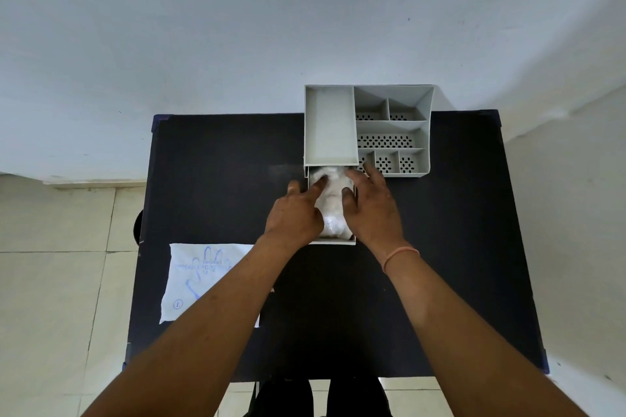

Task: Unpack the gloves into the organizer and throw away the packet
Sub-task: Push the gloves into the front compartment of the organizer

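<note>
A grey plastic organizer (pixel 423 101) stands at the far edge of the dark table. Its drawer (pixel 333 241) is pulled out toward me, and a crumpled bundle of clear plastic gloves (pixel 333 210) lies inside it. My left hand (pixel 294 213) rests on the bundle's left side with the index finger stretched onto the gloves. My right hand (pixel 371 206) presses on the right side, fingers spread. The flat white packet (pixel 200 278), printed with a blue hand outline, lies on the table at the near left, partly under my left forearm.
The dark table (pixel 457 247) stands against a white wall, with tiled floor to the left. The organizer's small perforated compartments (pixel 386 142) hold nothing. A dark round object (pixel 138 225) shows past the table's left edge.
</note>
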{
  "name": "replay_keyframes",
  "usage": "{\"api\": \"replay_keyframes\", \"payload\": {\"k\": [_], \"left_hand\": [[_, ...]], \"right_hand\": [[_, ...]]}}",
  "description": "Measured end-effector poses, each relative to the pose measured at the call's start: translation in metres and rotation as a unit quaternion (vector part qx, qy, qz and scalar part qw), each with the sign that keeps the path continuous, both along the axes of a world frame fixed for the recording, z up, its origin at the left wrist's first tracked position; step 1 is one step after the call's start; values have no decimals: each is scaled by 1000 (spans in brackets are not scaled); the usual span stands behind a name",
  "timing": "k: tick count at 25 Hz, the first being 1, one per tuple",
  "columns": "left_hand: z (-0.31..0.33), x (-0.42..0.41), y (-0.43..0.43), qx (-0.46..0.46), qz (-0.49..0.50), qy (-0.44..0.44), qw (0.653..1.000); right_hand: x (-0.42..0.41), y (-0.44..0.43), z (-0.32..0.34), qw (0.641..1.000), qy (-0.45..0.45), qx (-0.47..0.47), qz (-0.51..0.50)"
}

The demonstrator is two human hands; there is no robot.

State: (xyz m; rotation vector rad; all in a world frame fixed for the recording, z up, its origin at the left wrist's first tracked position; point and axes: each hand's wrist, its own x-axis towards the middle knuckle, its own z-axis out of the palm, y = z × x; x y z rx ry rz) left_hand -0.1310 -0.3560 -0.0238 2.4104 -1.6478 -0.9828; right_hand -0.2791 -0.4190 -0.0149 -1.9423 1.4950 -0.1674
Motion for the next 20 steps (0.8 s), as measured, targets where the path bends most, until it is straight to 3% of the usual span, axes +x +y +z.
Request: {"api": "replay_keyframes", "payload": {"k": [2,4,9,12,14,17,20], "left_hand": [[1,-1,9,-69,31,9,997],[-1,-5,17,-127,63,3,990],[-11,-18,13,-72,74,-25,994],[-8,-20,7,-60,79,-23,995],[-5,-18,8,-73,86,-12,994],[-3,-17,21,-131,106,3,986],[0,-26,40,-177,97,1,979]], "right_hand": [[-9,6,5,995,30,-90,-9],[-14,12,5,986,122,-101,45],[2,3,2,968,217,-43,119],[7,-4,-5,976,192,-15,100],[4,-5,-3,990,127,9,63],[-9,0,7,999,36,-38,2],[-21,17,12,997,62,-34,34]]}}
